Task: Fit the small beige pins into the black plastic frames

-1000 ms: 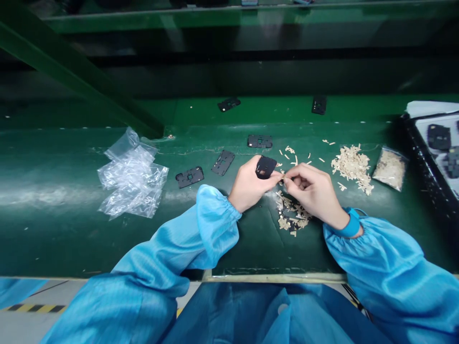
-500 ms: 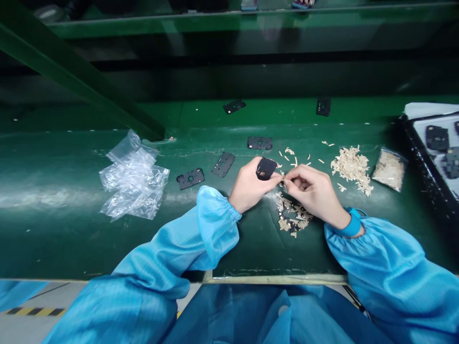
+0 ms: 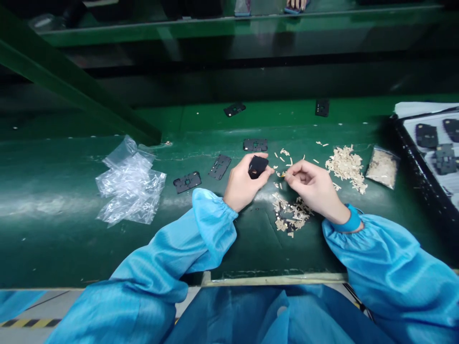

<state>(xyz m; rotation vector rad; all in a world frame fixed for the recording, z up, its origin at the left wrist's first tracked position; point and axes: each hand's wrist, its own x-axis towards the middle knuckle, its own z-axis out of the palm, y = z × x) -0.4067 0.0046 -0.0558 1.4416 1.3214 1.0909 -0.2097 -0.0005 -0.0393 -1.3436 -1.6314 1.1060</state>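
Note:
My left hand is closed round a small black plastic part, holding it up off the green bench. My right hand sits a short gap to its right, fingers pinched on a tiny tan strip. Below both hands lies a heap of peeled tan and dark scraps. Both arms wear blue sleeves.
Three flat black parts lie left of and behind my hands, two more further back. Crumpled clear bags at left. A pile of tan strips, a filled bag and a black tray at right.
My hands have drawn slightly apart; the right hand's pinch now sits clear of the black part. The left hand tilted the part a little. The view shifted slightly.

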